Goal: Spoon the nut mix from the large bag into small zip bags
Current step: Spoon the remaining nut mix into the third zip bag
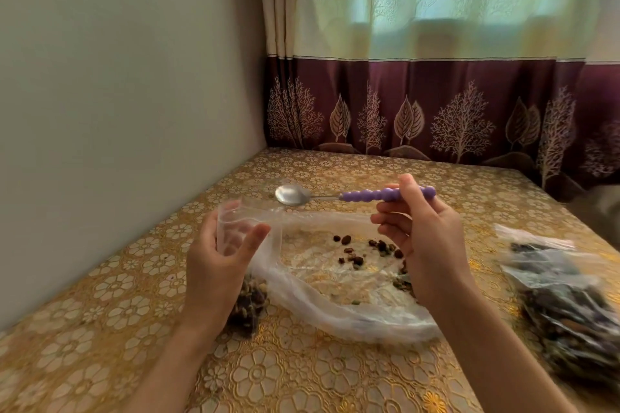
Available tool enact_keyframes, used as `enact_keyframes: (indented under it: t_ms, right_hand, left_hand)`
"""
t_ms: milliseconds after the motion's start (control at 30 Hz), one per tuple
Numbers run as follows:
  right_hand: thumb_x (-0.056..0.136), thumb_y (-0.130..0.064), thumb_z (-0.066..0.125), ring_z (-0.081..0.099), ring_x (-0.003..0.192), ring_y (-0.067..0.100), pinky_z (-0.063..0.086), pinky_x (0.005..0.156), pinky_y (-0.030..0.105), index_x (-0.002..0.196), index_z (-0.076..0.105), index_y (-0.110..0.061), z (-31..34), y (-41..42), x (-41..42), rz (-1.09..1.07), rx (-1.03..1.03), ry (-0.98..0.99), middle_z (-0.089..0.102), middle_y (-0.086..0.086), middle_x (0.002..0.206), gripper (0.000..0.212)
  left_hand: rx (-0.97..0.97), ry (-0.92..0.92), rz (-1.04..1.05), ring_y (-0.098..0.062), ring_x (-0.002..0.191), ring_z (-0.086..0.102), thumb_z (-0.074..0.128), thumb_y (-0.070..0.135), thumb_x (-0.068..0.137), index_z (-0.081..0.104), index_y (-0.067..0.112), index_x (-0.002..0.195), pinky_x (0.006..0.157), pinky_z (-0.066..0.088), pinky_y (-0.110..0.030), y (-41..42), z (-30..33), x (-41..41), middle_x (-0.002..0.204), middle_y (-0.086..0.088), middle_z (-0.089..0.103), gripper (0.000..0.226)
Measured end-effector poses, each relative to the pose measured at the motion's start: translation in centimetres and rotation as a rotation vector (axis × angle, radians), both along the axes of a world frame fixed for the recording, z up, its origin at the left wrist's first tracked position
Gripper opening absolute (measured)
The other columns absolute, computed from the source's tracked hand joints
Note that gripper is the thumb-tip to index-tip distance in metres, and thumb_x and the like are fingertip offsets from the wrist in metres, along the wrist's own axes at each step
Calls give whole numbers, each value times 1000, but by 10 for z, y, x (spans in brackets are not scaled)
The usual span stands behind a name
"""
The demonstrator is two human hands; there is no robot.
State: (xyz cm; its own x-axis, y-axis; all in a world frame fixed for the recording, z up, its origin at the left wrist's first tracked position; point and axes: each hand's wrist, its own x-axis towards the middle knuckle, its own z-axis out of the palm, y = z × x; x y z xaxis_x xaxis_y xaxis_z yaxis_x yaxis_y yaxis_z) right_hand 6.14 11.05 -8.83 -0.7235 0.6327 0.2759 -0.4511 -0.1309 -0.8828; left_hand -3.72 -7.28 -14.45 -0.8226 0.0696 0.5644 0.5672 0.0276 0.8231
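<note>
1. Right hand point(424, 231), right of centre in the frame, grips the purple beaded handle of the spoon point(355, 195), held level above the worktop point(302, 379); the shiny bowl points left and carries nothing (clean metal, as far as can be seen).
2. Left hand point(218, 255), left of centre, pinches the small zip bag point(235, 221) between thumb and fingers, holding its mouth up and open; the clear top part shows no nuts, and the bag's lower part is hidden behind the hand.
3. The spoon's bowl hangs just above and right of that bag's mouth, apart from it.
4. Between the two hands, the large bag point(335, 285) lies flat and spread open at centre frame, nearly spent: only a scatter of nut mix point(365, 250) sits on the plastic near the right hand.
5. A dark heap of nuts point(250, 303) shows under the left wrist; whether it is bagged is hard to tell.
6. Filled bags point(563, 295) lie at the right edge, blurred, well apart from the large bag.
7. A patterned curtain point(436, 77) hangs behind, at the top of the frame.
</note>
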Motion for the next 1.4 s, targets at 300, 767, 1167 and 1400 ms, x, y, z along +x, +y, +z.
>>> enact_keyframes:
  t_ms: [300,767,1167,1400]
  right_hand:
    - [97,-29,45,66,50,15,51,44,19,79,61,-3,-22,23,24,-205,165,-115,71,4,62,35]
    - [92,-31,53,63,45,11,51,40,23,70,61,-12,-34,33,58,-551,674,-152,69,-5,58,30]
    - [94,-25,54,58,41,6,52,46,27,69,55,-12,-33,40,47,-753,938,-221,67,-3,59,28]
    - [92,-28,54,60,45,9,53,47,34,69,51,-23,-47,41,54,-793,913,-197,68,-1,62,24]
  left_hand:
    - [47,43,-27,5,73,63,64,49,65,52,31,111,64,47,-5,1,5,5,83,9,65,50]
    - [60,114,-148,1,73,64,62,48,66,50,35,107,60,49,-6,5,9,17,83,4,63,45]
    - [-176,-34,-335,-17,96,67,50,88,53,59,17,112,76,57,-40,14,-3,17,105,7,69,94]
    - [-460,43,-249,-7,56,59,19,95,58,60,10,114,47,38,-11,14,-7,14,78,10,65,110]
